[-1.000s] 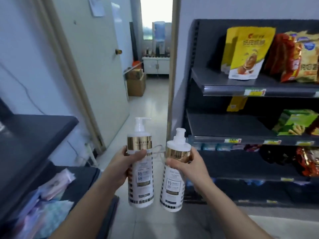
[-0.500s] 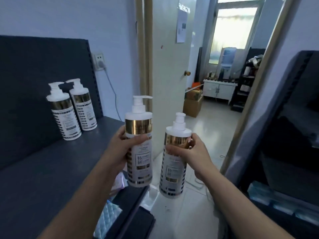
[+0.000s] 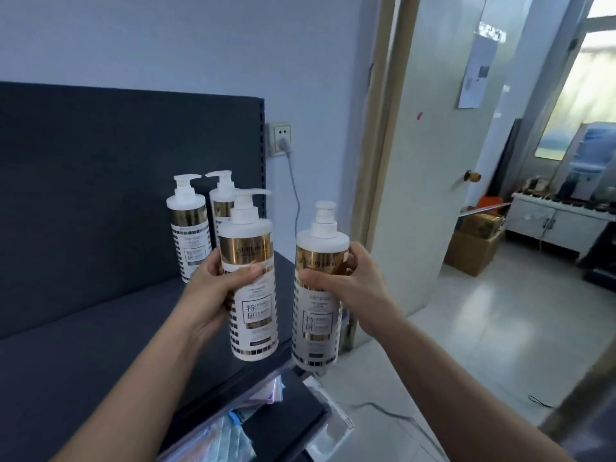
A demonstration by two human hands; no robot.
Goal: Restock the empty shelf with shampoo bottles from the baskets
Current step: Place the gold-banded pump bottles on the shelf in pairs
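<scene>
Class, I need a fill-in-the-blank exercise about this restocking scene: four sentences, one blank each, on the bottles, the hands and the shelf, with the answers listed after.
1. The left hand and the right hand each hold ____ shampoo bottle.
2. ____ shampoo bottles already stand on the dark shelf.
3. Each bottle has a white pump and a ____ band below its shoulder.
4. Right of the shelf, a plug sits in the wall ____, left of the door.

Answers: one; two; gold; socket

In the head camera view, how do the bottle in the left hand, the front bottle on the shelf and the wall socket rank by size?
1. Left-hand bottle, partly from nearness.
2. Front shelf bottle, seemingly identical.
3. Wall socket.
</scene>
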